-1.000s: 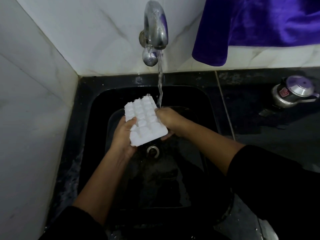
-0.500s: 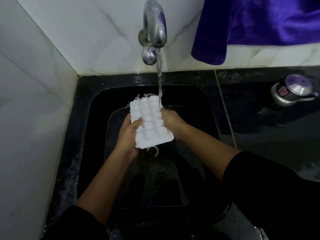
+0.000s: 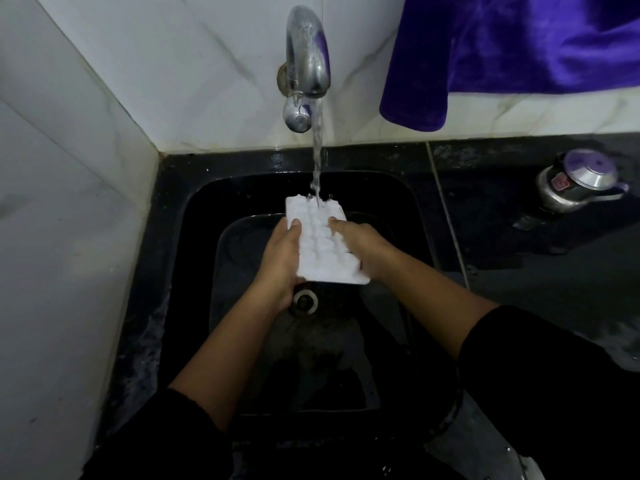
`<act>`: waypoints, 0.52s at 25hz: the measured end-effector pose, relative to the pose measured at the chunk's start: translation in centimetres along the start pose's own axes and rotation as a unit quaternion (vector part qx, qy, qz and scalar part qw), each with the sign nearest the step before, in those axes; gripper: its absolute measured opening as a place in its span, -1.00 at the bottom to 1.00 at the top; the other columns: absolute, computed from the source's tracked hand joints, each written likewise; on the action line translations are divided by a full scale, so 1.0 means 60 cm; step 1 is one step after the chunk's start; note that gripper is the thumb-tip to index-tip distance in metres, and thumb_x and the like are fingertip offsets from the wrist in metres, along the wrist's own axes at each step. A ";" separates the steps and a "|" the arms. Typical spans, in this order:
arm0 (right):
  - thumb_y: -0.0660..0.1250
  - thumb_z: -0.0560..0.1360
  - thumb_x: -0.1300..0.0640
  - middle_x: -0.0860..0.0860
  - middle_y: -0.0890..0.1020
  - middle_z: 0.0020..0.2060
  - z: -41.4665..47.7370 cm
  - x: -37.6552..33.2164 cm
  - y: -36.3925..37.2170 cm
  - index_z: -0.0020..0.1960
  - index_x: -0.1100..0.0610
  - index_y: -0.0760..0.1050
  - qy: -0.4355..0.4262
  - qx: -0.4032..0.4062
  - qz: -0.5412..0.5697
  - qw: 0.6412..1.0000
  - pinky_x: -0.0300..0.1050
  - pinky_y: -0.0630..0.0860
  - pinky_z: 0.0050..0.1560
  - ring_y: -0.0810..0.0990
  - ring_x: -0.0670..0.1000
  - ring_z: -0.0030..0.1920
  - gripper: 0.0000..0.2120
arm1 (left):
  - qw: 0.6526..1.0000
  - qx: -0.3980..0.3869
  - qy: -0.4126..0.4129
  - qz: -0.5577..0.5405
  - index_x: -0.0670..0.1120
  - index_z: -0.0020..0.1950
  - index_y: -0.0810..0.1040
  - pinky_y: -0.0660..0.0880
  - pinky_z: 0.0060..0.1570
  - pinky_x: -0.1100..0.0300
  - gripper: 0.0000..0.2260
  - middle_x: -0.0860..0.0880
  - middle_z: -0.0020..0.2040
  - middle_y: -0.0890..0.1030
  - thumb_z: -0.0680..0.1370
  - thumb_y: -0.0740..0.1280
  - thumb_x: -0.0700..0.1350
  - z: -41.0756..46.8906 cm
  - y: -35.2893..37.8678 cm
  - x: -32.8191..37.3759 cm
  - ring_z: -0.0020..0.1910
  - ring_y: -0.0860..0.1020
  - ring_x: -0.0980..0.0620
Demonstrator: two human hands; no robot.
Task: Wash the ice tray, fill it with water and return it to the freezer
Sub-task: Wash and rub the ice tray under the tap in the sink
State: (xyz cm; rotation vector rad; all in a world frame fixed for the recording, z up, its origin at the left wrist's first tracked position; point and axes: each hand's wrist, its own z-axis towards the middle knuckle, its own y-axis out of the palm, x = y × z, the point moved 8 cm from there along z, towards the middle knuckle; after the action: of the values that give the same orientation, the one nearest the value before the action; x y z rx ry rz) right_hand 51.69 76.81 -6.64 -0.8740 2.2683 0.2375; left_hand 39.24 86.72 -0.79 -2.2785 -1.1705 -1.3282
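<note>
Both hands are holding a white ice tray (image 3: pixel 320 247) over a black sink (image 3: pixel 180 271), with the forearms reaching in from 7 and 4 o'clock out of black sleeves (image 3: pixel 554 375). The left hand (image 3: pixel 280 261) is gripping the tray's long edge at 9 o'clock, thumb (image 3: pixel 295 224) lying on top and pointing toward 12. The right hand (image 3: pixel 363 251) is gripping the opposite edge at 3 o'clock, and its thumb (image 3: pixel 337 225) is pressing on the top face as well. The remaining fingers of both hands are curling under the tray and are hidden from sight. The tray is lying roughly level, its bumpy face upward and its far end toward 12 o'clock.

A chrome tap (image 3: pixel 306 64) on the wall at 12 o'clock is pouring a stream of water (image 3: pixel 317 150) onto that far end, where it is splashing. The drain (image 3: pixel 304 301) is showing just below the tray at 6 o'clock. White marbled tiles (image 3: pixel 69 202) are lining the corner from 9 to 12 o'clock. A purple cloth (image 3: pixel 519 46) is hanging at 1 o'clock. On the dark worktop (image 3: pixel 554 271) at 3 o'clock a steel pressure cooker (image 3: pixel 575 181) is standing, well apart from the sink.
</note>
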 end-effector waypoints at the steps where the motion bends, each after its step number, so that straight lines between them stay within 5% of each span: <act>1: 0.35 0.62 -0.12 0.11 0.70 0.10 0.010 -0.003 -0.009 0.33 0.17 0.56 -0.001 -0.001 0.026 1.000 -0.05 0.62 0.02 0.71 0.14 0.08 -0.57 | 1.000 -0.010 -0.015 0.014 -0.03 0.39 0.57 0.64 -0.25 0.15 -0.71 -0.05 0.12 0.75 0.76 0.16 -0.02 -0.004 0.011 -0.002 -0.02 0.74 -0.01; 3: 0.26 0.70 0.00 0.14 0.65 0.25 0.025 -0.016 -0.018 0.35 0.18 0.54 -0.009 -0.003 0.079 0.997 -0.04 0.57 0.17 0.64 0.16 0.25 -0.67 | 0.998 -0.024 -0.035 0.047 -0.03 0.28 0.62 0.62 -0.33 0.19 -0.73 -0.04 0.00 0.76 0.74 0.16 -0.05 -0.007 0.028 0.001 -0.14 0.73 0.04; 6: 0.17 0.74 0.07 0.07 0.65 0.00 0.036 -0.018 -0.019 0.04 0.09 0.55 0.016 0.006 0.148 0.989 -0.12 0.57 -0.17 0.65 0.04 -0.08 -0.78 | 0.995 -0.008 -0.061 0.081 -0.03 0.06 0.64 0.59 -0.43 0.23 -0.75 0.02 -0.24 0.73 0.72 0.17 -0.12 0.016 0.032 0.025 -0.32 0.69 0.10; 9: 0.23 0.71 0.04 0.06 0.66 -0.04 0.031 -0.016 -0.035 0.05 0.08 0.54 0.034 0.023 0.160 0.986 -0.10 0.56 -0.28 0.65 0.04 -0.12 -0.84 | 0.984 -0.009 -0.084 0.159 -0.11 -0.10 0.60 0.56 -0.49 0.27 -0.78 -0.04 -0.26 0.66 0.68 0.21 -0.20 0.046 0.035 0.060 -0.36 0.62 0.08; 13: 0.18 0.74 0.06 0.03 0.63 -0.09 0.035 -0.026 -0.055 -0.02 0.05 0.53 0.019 0.001 0.188 0.982 -0.11 0.57 -0.25 0.66 -0.01 -0.18 -0.78 | 0.973 -0.068 -0.115 0.188 -0.14 -0.01 0.62 0.57 -0.48 0.26 -0.72 -0.08 -0.23 0.75 0.72 0.12 -0.20 0.045 0.069 0.047 -0.31 0.74 0.01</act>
State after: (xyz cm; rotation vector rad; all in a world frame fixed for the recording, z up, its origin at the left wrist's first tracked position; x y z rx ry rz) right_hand 55.81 75.98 -6.94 -0.4448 2.4553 0.3904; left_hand 44.72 87.02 0.70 -2.6424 -0.6680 -1.0496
